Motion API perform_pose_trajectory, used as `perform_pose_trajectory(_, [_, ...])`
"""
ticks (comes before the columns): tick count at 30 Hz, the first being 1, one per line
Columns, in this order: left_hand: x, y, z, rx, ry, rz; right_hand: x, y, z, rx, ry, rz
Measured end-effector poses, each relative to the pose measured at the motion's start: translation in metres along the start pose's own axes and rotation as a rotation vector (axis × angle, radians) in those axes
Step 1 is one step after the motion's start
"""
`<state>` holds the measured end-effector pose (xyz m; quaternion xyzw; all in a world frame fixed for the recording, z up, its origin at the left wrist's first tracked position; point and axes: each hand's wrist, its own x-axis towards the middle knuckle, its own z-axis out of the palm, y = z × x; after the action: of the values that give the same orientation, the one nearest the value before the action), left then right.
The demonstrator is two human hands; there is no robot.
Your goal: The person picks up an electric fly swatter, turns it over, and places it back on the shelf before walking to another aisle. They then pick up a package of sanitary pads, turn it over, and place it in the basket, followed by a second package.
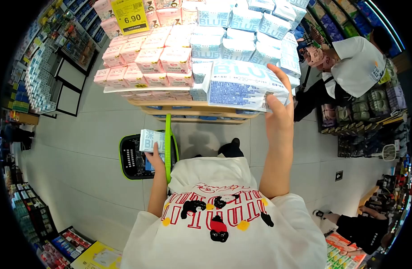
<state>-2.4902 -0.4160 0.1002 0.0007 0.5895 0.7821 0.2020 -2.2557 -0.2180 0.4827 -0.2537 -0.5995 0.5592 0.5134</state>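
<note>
My right hand (280,101) grips the right end of a large white-and-blue tissue pack (241,85), raised in front of the display shelf. My left hand (156,154) holds a smaller light-blue pack (151,140) over a black basket (130,163) with a green rim. The basket's green handle (168,148) stands upright beside my left wrist. More blue packs (237,48) are stacked on the shelf just beyond the large pack, with pink packs (150,60) piled to their left.
A yellow price sign (130,17) hangs over the pink packs. A person in a white shirt (358,65) stands at the right, and another in black (360,228) is at the lower right. Stocked shelves (372,107) line the right side.
</note>
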Motion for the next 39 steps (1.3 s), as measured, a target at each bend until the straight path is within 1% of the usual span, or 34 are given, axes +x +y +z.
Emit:
perform_pose_trajectory(1, [-0.001, -0.003, 0.001, 0.044, -0.033, 0.003, 0.0, -0.001, 0.001, 0.014, 0.002, 0.011])
perform_pose_trajectory(3, [-0.001, -0.008, -0.002, 0.083, -0.036, 0.004, 0.002, -0.001, -0.001, 0.039, 0.009, 0.023])
perform_pose_trajectory(5, [-0.009, 0.003, 0.002, 0.153, -0.054, -0.013, 0.0, -0.002, -0.002, 0.063, 0.013, 0.045])
perform_pose_trajectory(7, [-0.009, 0.001, -0.002, 0.174, -0.051, -0.01, -0.003, -0.006, -0.001, 0.172, 0.009, 0.088])
perform_pose_trajectory(13, [-0.01, 0.005, -0.009, 0.218, -0.154, -0.018, -0.012, 0.0, -0.004, 0.132, 0.025, 0.013])
perform_pose_trajectory(15, [-0.008, 0.005, -0.014, 0.248, -0.153, -0.021, -0.017, 0.001, -0.003, 0.119, 0.024, 0.0])
perform_pose_trajectory(17, [-0.009, 0.008, -0.019, 0.272, -0.188, -0.041, -0.021, -0.001, -0.001, 0.188, 0.029, 0.011])
perform_pose_trajectory(23, [-0.012, 0.014, -0.036, 0.307, -0.253, -0.059, -0.033, -0.006, 0.002, 0.259, 0.047, 0.032])
perform_pose_trajectory(25, [-0.013, 0.015, -0.042, 0.327, -0.247, -0.065, -0.036, -0.006, 0.004, 0.266, 0.06, 0.033])
perform_pose_trajectory(27, [-0.016, 0.015, -0.048, 0.344, -0.242, -0.074, -0.039, -0.007, 0.005, 0.154, 0.054, 0.012])
perform_pose_trajectory(33, [-0.02, 0.015, -0.062, 0.323, -0.201, -0.081, -0.048, -0.014, 0.008, 0.173, 0.079, 0.043])
perform_pose_trajectory(36, [-0.016, 0.012, -0.065, 0.382, -0.204, -0.002, -0.047, -0.016, 0.01, 0.203, 0.093, 0.031])
perform_pose_trajectory(39, [-0.025, 0.021, -0.062, 0.322, -0.225, -0.015, -0.052, -0.017, 0.009, 0.257, 0.089, 0.058])
